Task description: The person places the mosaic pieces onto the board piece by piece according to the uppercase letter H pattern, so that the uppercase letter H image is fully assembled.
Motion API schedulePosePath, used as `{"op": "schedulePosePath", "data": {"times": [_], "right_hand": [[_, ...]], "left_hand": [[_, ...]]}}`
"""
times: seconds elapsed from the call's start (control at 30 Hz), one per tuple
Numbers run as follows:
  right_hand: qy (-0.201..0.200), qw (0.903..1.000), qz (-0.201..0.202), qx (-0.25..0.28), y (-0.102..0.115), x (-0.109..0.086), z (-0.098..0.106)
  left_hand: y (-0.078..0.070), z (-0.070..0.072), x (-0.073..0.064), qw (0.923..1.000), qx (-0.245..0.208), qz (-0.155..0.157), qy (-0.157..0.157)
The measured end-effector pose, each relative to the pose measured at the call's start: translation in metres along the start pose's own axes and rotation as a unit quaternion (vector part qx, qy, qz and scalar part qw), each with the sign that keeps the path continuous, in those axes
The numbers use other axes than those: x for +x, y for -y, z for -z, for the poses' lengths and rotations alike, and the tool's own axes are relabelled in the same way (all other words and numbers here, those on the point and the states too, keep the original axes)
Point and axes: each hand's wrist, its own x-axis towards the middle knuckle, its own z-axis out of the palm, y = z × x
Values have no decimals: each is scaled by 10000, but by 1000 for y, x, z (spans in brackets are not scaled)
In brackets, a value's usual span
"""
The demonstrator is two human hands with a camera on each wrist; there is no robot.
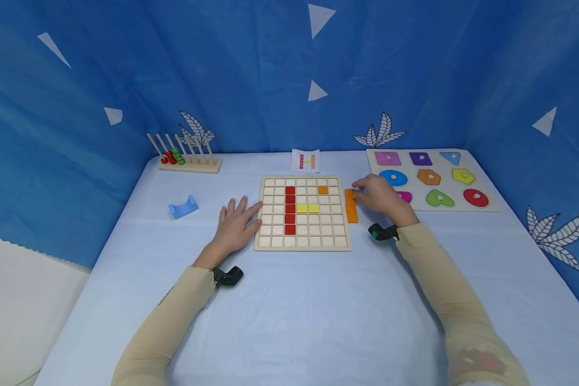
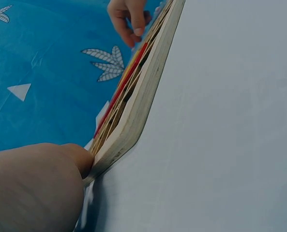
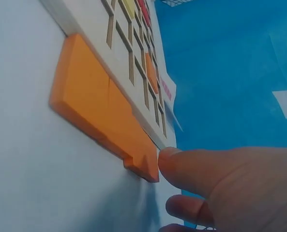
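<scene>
A wooden grid board lies flat on the table. Red square tiles form a column in it, two yellow tiles sit side by side, and one orange tile is near the upper right. Loose orange tiles lie in a row along the board's right edge. My left hand spreads its fingers at the left edge, the thumb touching the board's corner. Beside the far end of the orange row is my right hand, fingers loosely bent and apart, with nothing visible between them.
A small card with a printed pattern stands behind the board. To the left are a peg stand with beads and a blue curved block. At the back right lies a shape puzzle board. A blue curtain borders the table.
</scene>
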Motion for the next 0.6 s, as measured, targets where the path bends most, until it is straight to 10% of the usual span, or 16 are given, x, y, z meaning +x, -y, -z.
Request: {"op": "schedulePosePath", "data": {"times": [0.6], "right_hand": [[95,9993,-353,-39,8,16,-10]], "left_hand": [[2,-1,0,10000,36,-19,-3]]}}
